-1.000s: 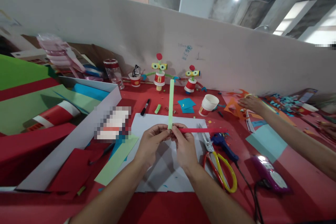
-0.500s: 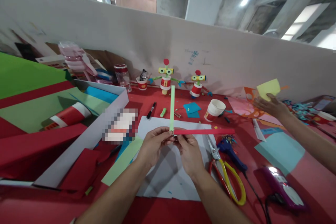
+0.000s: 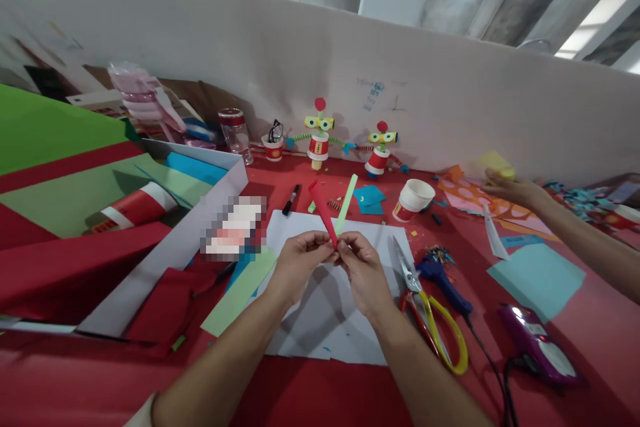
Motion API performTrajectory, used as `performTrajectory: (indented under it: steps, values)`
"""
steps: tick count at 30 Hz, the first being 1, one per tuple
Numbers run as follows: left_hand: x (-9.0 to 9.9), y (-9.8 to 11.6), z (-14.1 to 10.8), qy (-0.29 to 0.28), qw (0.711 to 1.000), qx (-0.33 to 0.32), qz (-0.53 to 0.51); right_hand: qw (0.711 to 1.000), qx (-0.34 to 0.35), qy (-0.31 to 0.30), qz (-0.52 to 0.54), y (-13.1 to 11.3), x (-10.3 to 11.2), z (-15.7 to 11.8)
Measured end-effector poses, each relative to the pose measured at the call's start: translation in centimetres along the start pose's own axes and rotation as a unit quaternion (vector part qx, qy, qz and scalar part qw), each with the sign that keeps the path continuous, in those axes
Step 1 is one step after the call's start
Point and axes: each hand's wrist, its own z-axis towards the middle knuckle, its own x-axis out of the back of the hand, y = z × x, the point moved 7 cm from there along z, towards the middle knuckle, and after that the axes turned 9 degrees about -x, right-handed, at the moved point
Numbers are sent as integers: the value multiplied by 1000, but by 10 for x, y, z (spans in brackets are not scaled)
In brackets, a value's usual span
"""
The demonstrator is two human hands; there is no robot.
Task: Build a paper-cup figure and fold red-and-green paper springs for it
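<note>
Both hands meet over a white sheet [image 3: 330, 330], pinching the joined ends of two paper strips. The red paper strip [image 3: 324, 210] leans up and to the left, while the light green paper strip [image 3: 347, 203] slants up and to the right. My left hand [image 3: 300, 265] has thumb and fingers closed at the base of the strips. Close against it, my right hand [image 3: 364, 270] grips the same corner from the other side. The fingers partly hide where the strips overlap.
Scissors [image 3: 425, 310] and a blue glue gun [image 3: 447, 287] lie right of the sheet. Behind stand stacked paper cups [image 3: 416, 197] and two paper-cup figures [image 3: 319, 145] [image 3: 379, 160]. A box [image 3: 165, 260] of coloured paper sits left. Another person's hand [image 3: 515, 190] holds yellow paper at right.
The red strip has swung from pointing right to pointing up and left, across the green one. The green strip now tilts right. The other person's yellow paper has shifted lower.
</note>
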Motion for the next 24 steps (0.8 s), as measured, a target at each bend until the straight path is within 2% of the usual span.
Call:
performTrajectory:
  steps: [8,16,24]
  values:
    - [-2,5,0,-33,999,-11,17,999,23,27,-41,-6,8,3]
    - [-2,8,-1,-19,1000,-10,23,992,59,61,-94,-15,9,0]
    - [0,3,-1,10,1000,-3,13,991,72,58,-92,-16,6,-3]
